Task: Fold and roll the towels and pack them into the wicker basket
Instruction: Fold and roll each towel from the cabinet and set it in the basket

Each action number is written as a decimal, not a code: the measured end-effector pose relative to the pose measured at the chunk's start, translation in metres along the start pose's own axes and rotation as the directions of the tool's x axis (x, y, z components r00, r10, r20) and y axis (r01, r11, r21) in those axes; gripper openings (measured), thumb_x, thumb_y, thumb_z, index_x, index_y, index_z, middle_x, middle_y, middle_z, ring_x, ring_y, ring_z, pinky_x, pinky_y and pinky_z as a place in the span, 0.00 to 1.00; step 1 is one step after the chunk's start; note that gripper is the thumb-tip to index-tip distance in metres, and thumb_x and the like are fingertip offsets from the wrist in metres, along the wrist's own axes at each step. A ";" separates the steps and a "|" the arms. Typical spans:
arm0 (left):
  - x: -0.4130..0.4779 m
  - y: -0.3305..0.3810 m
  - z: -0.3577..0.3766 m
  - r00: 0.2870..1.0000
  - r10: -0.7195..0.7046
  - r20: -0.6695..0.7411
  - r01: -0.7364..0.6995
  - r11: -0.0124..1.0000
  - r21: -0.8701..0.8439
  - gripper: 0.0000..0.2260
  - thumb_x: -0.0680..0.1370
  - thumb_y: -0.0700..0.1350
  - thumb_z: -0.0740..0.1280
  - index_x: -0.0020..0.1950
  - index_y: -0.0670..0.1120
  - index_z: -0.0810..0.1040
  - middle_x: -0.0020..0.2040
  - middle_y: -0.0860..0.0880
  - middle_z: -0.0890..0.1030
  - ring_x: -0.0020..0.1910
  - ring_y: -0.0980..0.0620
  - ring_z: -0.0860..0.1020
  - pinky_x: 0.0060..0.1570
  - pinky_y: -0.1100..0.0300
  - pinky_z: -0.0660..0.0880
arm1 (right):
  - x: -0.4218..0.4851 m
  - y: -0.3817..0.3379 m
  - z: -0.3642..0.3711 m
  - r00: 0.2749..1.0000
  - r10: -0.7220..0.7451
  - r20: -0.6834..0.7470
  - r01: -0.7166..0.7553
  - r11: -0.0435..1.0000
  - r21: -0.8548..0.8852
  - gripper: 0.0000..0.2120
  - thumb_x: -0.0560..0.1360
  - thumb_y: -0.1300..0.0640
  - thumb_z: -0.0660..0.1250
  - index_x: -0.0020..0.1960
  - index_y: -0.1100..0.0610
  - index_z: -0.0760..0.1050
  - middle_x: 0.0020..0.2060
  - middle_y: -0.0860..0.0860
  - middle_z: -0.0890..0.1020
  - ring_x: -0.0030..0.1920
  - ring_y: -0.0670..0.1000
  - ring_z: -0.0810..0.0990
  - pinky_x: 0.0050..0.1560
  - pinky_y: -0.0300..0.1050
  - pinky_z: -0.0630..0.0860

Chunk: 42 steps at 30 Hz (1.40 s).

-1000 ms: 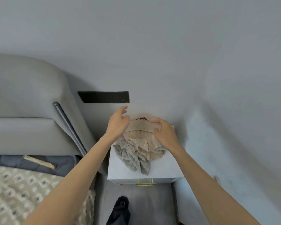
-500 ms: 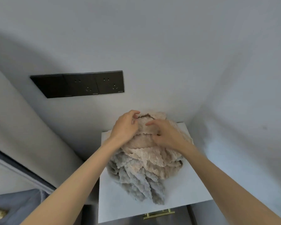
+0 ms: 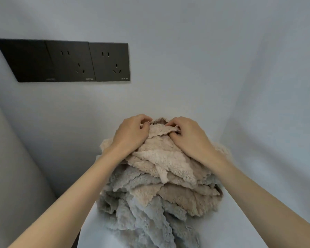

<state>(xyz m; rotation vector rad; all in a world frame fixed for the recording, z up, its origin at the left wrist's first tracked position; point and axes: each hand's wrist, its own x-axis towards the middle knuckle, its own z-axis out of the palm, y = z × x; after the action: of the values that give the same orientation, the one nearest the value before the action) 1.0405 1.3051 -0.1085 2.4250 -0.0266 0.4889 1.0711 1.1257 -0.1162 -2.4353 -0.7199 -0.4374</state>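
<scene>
Towels [image 3: 161,185], beige on top and grey beneath, lay heaped on the white desk [image 3: 240,221] at 6 o'clock of the view, against the pale wall [image 3: 186,68]. The left hand [image 3: 131,133] sat at 11 o'clock on the heap's crown, its fingers curled and pinching the far edge of the topmost beige towel [image 3: 159,140]. The right hand [image 3: 188,138], at 1 o'clock on the crown, pinched the same edge between thumb and curled fingers, and the two hands were close but apart. Half a second before, the right hand had lain lower, its fingers reaching across the heap toward the left; now both had drawn up to the far edge. The heap filled more of the view than before, and the desk's brass handle had passed out of the bottom edge. A black socket panel [image 3: 70,61] hung on the wall at 10 o'clock.
</scene>
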 end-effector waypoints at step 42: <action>-0.228 0.017 0.018 0.968 -0.012 0.252 -0.098 0.903 0.419 0.54 0.69 0.58 0.73 0.74 0.59 0.29 0.57 0.42 0.68 0.57 0.42 0.67 0.55 0.52 0.71 | -0.213 -0.053 -0.017 0.901 0.199 0.386 -0.200 0.979 -0.039 0.58 0.68 0.49 0.75 0.76 0.45 0.30 0.76 0.54 0.57 0.68 0.56 0.69 0.58 0.51 0.74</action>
<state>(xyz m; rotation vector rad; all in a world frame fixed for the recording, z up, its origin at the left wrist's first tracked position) 0.8323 1.2572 -0.1916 2.9153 -0.0892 0.2173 0.8677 1.0685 -0.1757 -2.5899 -0.6148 0.1359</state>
